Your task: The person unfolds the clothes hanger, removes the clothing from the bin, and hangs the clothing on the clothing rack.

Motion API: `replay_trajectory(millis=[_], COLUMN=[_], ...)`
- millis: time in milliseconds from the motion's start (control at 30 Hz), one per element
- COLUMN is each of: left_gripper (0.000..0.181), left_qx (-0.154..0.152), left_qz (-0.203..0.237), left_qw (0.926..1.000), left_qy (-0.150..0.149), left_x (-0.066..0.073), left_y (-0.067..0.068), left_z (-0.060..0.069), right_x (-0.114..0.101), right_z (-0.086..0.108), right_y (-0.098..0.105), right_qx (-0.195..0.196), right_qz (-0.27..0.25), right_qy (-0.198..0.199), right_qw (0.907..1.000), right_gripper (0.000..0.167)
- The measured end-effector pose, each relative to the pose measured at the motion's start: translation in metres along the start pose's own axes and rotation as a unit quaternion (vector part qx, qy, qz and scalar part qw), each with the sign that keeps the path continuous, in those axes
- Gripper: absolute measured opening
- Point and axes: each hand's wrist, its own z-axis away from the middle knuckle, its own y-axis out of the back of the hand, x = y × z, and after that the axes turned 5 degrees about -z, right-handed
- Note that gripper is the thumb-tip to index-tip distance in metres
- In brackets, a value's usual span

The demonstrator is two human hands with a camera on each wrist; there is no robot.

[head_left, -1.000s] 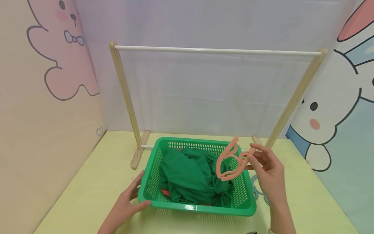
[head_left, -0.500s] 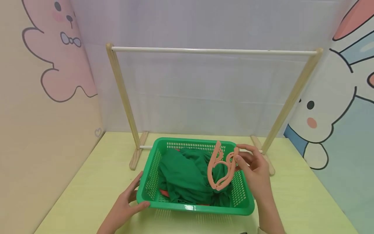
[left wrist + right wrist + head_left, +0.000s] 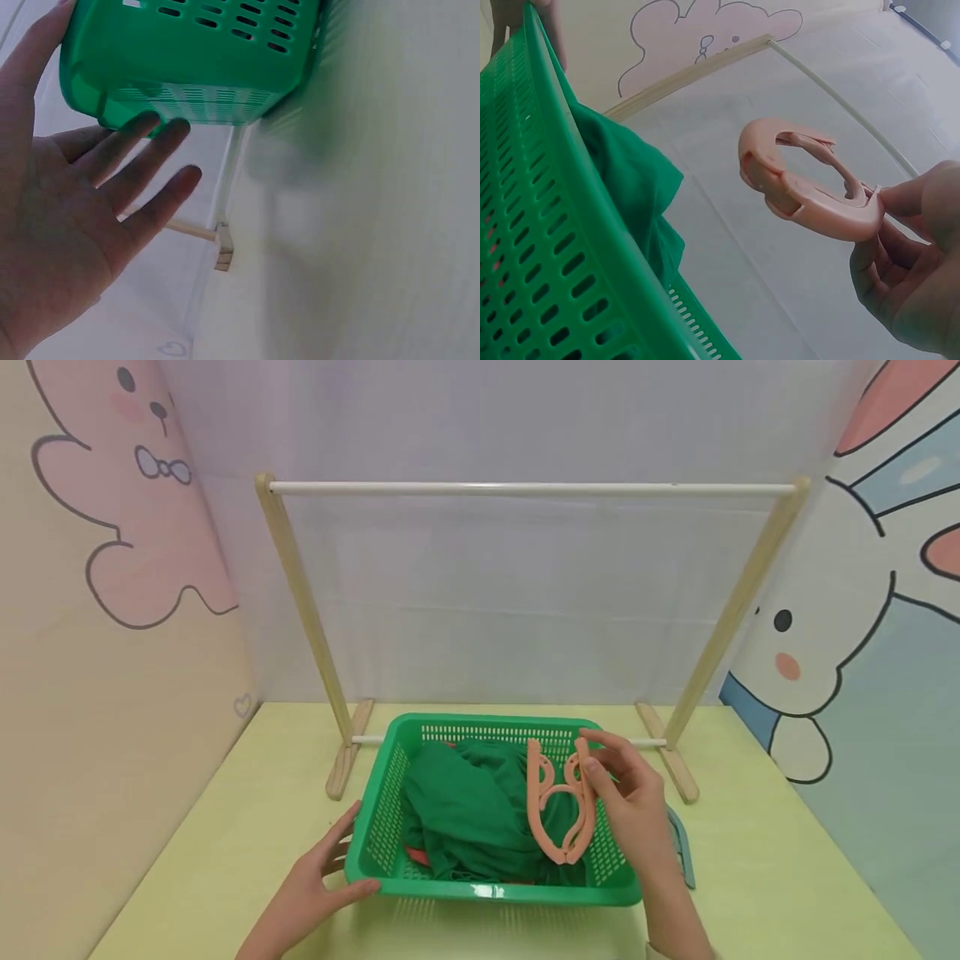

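My right hand pinches one arm of a peach folding clothes hanger between thumb and fingers. The hanger is folded into a narrow U, its two arms pointing up, over the right part of the green basket. Crumpled green cloth fills much of the basket, with a bit of red showing beneath. At the basket's front left corner rests my left hand, thumb on the rim. In the left wrist view its fingers are spread and fairly straight by the basket wall.
Behind the basket stands a rack with wooden legs and a white top bar. A blue-grey hanger lies on the yellow table, partly hidden by my right forearm. Printed walls enclose the sides.
The peach hanger has moved left with my right hand and turned from tilted to nearly upright. My left hand has stayed at the basket corner.
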Motion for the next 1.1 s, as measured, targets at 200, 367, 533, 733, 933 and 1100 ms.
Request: replay_trajectory(millis=[200, 367, 533, 733, 933, 1100], left_gripper=[0.07, 0.054, 0.049, 0.046, 0.051, 0.057], left_qx=[0.084, 0.144, 0.118, 0.066, 0.007, -0.025], left_qz=[-0.048, -0.016, 0.077, 0.148, 0.189, 0.221], left_qw=[0.9953, 0.9867, 0.9837, 0.9776, 0.9764, 0.9688], left_qy=[-0.006, -0.073, -0.112, -0.134, -0.105, -0.109], left_x=[0.032, 0.067, 0.097, 0.119, 0.136, 0.144], left_y=[0.013, 0.008, -0.002, -0.019, -0.036, -0.047], left_z=[-0.015, -0.036, -0.05, -0.064, -0.072, -0.078], right_x=[-0.002, -0.003, -0.004, -0.008, -0.007, -0.006], right_z=[0.0, 0.0, 0.001, 0.002, 0.003, 0.004], right_y=[-0.005, -0.01, -0.014, -0.02, -0.026, -0.031], right_qx=[0.004, 0.001, -0.004, -0.016, -0.029, -0.03], right_qz=[0.017, 0.015, 0.008, 0.007, 0.0, -0.005], right_qy=[-0.015, -0.01, -0.021, -0.031, -0.027, -0.032], right_qw=[0.9997, 0.9998, 0.9997, 0.9994, 0.9992, 0.999], right_gripper=[0.03, 0.031, 0.03, 0.03, 0.03, 0.03])
